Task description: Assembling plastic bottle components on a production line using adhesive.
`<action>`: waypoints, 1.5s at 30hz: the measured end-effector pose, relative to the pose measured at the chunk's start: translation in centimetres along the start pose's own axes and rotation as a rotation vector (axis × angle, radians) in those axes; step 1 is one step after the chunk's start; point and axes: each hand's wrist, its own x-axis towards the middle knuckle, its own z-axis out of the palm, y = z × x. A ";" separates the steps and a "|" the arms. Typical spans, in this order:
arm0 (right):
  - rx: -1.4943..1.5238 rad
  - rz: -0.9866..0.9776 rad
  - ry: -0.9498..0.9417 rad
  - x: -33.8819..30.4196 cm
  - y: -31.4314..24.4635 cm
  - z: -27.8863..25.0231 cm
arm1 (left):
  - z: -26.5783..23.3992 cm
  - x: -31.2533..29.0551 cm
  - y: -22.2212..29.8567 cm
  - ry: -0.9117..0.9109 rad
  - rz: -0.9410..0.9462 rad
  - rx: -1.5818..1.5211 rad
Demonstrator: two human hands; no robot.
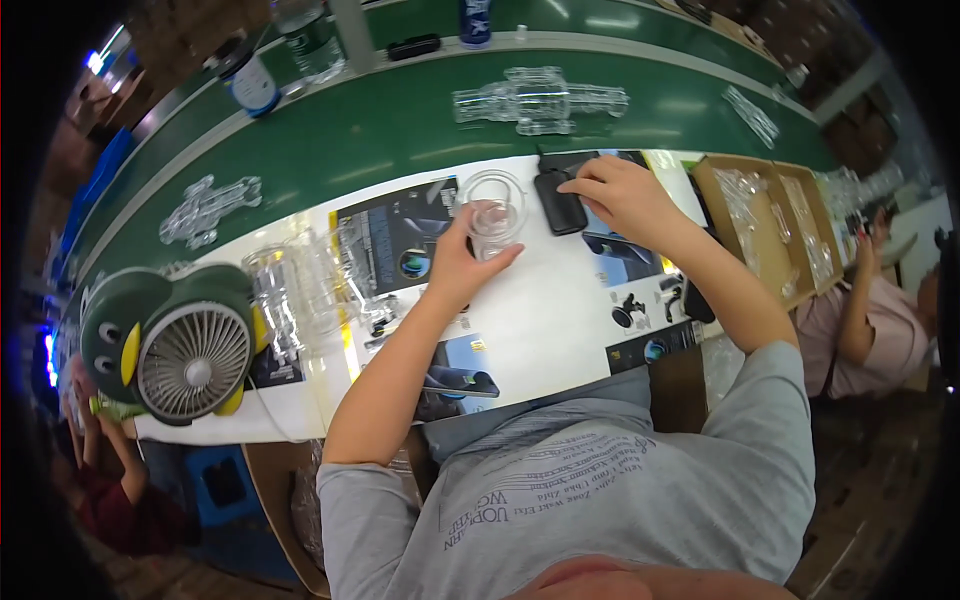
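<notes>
Over the white work sheet, my left hand (462,262) grips a clear plastic part (494,222) with a round ring at its top, thumb on its near side and fingers behind it. Just to the right lies a flat black rectangular device (563,208), with a dark cord or strap at its far end. My right hand (622,200) is closed in a pinch, its fingertips at the device's upper right edge; anything small between them is too hard to make out. Several clear plastic parts (280,290) stand and lie left of my left hand.
A green fan (195,360) stands at the left. Open cardboard boxes (755,225) with clear parts sit at the right. More clear parts (540,100) lie on the green table (370,135), with bottles (476,22) behind. Other people (870,320) sit on both sides.
</notes>
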 end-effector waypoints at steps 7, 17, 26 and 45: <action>-0.242 -0.165 -0.057 -0.7 0.9 1.7 | 0.5 0.0 0.2 0.005 0.021 -0.010; -0.250 -0.179 0.036 0.1 1.3 2.9 | 0.4 0.1 -2.0 0.085 0.079 -0.010; 1.356 0.553 0.588 0.2 -2.9 2.3 | -0.4 0.5 -0.8 0.274 0.206 0.072; 1.750 0.946 0.670 -1.2 -3.4 4.9 | -1.7 -0.3 -0.7 0.318 0.054 0.214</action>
